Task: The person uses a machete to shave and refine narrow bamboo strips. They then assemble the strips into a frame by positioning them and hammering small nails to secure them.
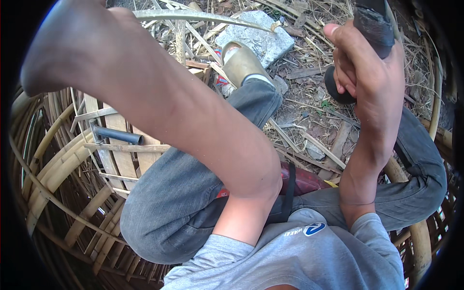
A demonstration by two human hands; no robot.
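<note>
My left hand is raised at the upper left, seen from its back, with the fingers curled out of sight. A thin, pale bamboo strip runs out from it in a curve toward the upper right. My right hand is at the upper right, closed around a dark, thick tool handle. The handle's rounded dark end sticks out below the fingers. The tool's working end is out of view. I sit with grey-trousered legs bent beneath both arms.
A grey stone block lies on ground littered with bamboo scraps, beside my sandalled foot. Woven bamboo frames curve along the left, and another rim along the right. Wooden slats carry a dark metal pipe. A dark red object lies under my leg.
</note>
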